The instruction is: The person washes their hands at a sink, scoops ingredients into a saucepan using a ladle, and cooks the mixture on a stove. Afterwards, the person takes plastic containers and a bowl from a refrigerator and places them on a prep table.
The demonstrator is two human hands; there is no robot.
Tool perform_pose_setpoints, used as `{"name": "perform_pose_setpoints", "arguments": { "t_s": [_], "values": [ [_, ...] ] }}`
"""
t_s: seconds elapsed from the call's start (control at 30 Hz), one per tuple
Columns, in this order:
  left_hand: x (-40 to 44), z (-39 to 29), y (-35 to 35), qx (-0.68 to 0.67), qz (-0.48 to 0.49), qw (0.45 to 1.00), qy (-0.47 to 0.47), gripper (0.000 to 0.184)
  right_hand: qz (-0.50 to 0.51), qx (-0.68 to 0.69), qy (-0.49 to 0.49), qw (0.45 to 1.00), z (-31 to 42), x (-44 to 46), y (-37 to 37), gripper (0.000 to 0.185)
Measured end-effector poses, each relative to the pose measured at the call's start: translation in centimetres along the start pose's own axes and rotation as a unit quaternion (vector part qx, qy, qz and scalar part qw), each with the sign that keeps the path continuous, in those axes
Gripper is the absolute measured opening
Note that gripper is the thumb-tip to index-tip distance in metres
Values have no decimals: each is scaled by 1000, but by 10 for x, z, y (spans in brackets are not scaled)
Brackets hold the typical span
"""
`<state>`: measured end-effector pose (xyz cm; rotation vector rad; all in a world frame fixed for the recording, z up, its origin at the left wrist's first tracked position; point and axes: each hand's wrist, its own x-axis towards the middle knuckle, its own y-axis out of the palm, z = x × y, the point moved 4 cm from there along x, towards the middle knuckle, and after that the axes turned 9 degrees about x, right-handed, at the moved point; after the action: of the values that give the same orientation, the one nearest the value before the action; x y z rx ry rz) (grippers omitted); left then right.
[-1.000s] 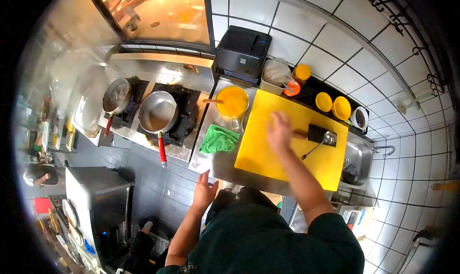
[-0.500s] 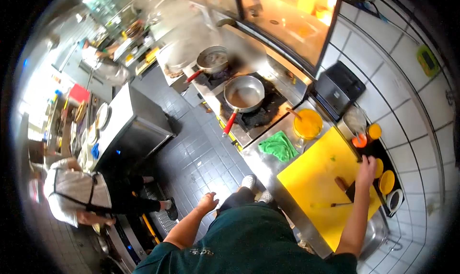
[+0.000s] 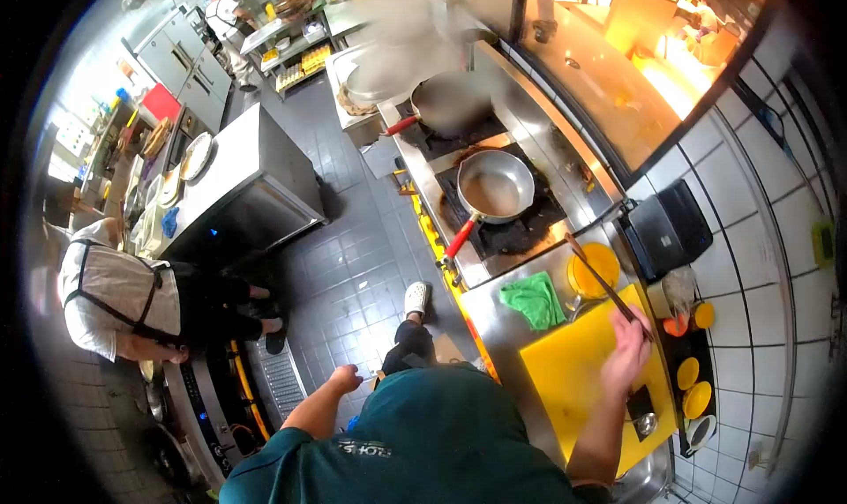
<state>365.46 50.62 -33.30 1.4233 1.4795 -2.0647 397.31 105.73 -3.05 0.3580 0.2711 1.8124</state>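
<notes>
My right hand (image 3: 626,350) is closed around a pair of long dark chopsticks (image 3: 604,283), raised over the yellow cutting board (image 3: 565,363). Their far ends point toward the yellow bowl (image 3: 593,270) at the board's far edge, where they overlap a brown handle. Beside my right forearm, a dark flat piece (image 3: 639,402) and a small shiny round metal thing (image 3: 647,425) lie on the board. Low at my left side, my left hand (image 3: 347,379) hangs with curled fingers above the floor, nothing visible in it.
A pan with a red handle (image 3: 496,185) sits on the near burner; a steaming pan (image 3: 450,103) is behind it. A green cloth (image 3: 533,301) lies on the steel counter. Yellow cups (image 3: 696,399) stand along the wall. A co-worker (image 3: 123,288) bends at the left.
My right hand has left the wall-side edge of the board and now holds chopsticks over it. My left hand moved slightly left and down in view. I have stepped, and the view has shifted.
</notes>
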Motion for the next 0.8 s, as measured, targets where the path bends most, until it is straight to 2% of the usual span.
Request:
{"name": "perform_pose_setpoints", "arguments": {
  "t_s": [0.13,0.2,0.23,0.33,0.4,0.47,0.57,0.67,0.77,0.8],
  "values": [
    [50,13,-45,-73,-22,997,-5,50,44,-13,49,998,-41,55,139,37],
    [81,29,-67,-99,-24,995,-10,49,92,-58,12,994,-66,89,206,34],
    [94,38,-75,-114,-27,993,-9,49,89,-38,20,995,-88,111,235,29],
    [122,72,-114,-149,-37,988,-25,47,107,-111,18,988,-140,175,327,31],
    [136,100,-127,-190,-55,980,-33,45,133,-177,-9,975,-183,217,377,29],
    [153,137,-124,-252,-38,965,-55,45,165,-232,-88,954,-218,254,422,23],
    [166,168,-130,-296,-29,951,-86,45,187,-384,-199,882,-269,305,465,23],
    [179,204,-98,-330,-26,938,-101,45,173,-381,-149,896,-310,334,496,25],
    [176,213,-84,-359,4,924,-133,45,173,-430,-151,873,-337,347,511,25],
    [173,209,-87,-370,13,918,-138,45,160,-402,-90,897,-358,356,506,24]
  ]
}}
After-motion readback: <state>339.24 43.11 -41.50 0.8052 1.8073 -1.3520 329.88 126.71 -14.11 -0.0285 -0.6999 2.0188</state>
